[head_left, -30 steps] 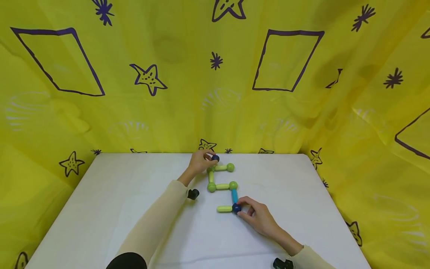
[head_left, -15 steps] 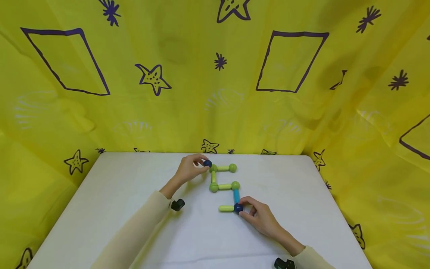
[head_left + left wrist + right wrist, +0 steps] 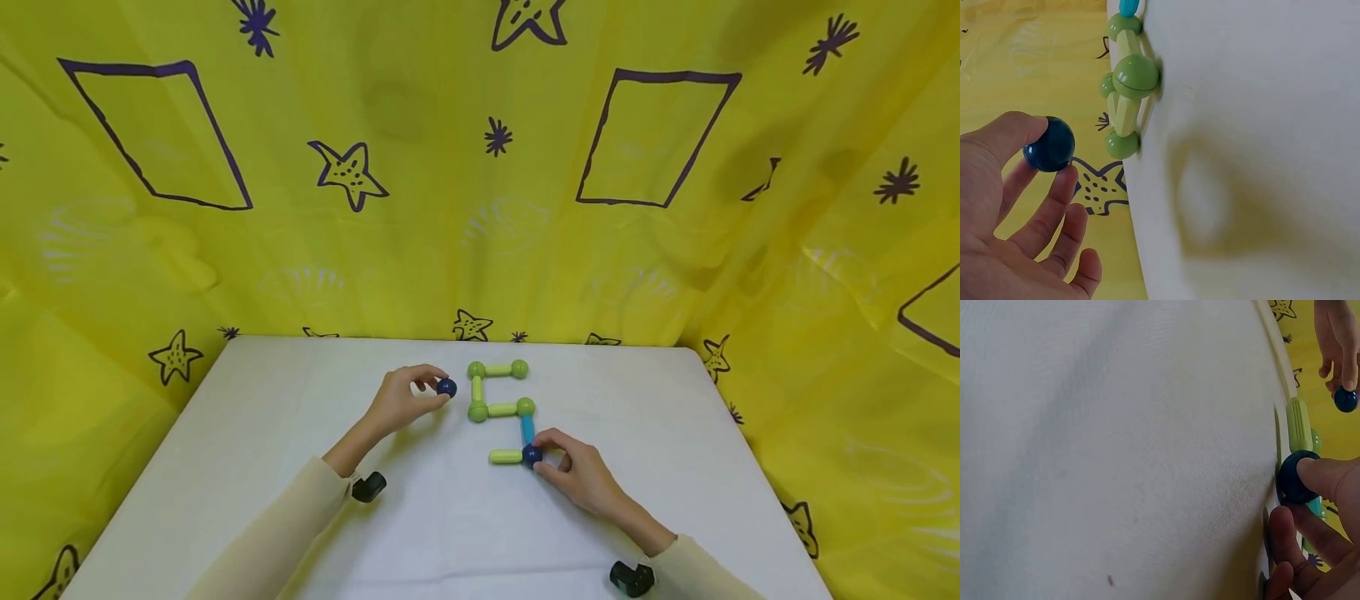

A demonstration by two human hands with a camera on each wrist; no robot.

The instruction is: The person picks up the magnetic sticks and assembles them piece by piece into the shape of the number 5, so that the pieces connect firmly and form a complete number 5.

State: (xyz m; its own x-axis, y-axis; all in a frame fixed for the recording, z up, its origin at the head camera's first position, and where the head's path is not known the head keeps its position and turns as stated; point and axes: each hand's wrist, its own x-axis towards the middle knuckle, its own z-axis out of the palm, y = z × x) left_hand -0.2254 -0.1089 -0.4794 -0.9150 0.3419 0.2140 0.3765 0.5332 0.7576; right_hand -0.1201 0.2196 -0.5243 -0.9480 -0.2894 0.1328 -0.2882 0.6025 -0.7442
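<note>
My left hand [image 3: 401, 402] pinches a dark blue ball [image 3: 1051, 145] between thumb and fingertips, held off the table to the left of a ball-and-stick figure. My right hand [image 3: 585, 473] grips another dark blue ball [image 3: 532, 454] at the near end of that figure. A light green stick [image 3: 506, 457] points left from this ball, and a blue stick [image 3: 528, 429] joins it to a green ball [image 3: 525, 407]. Beyond, more light green sticks and green balls, such as the corner ball [image 3: 1136, 76], lie in a zigzag.
All of this lies on a white-covered table [image 3: 300, 417]. Yellow curtains [image 3: 420, 242] with dark drawn stars and frames rise behind and beside it. A black wrist camera [image 3: 369, 487] sits at the left cuff, another black camera [image 3: 632, 578] at the right.
My left hand has drawn the dark blue ball left and nearer, away from the far green corner ball. The right hand keeps its grip on the other ball at nearly the same spot.
</note>
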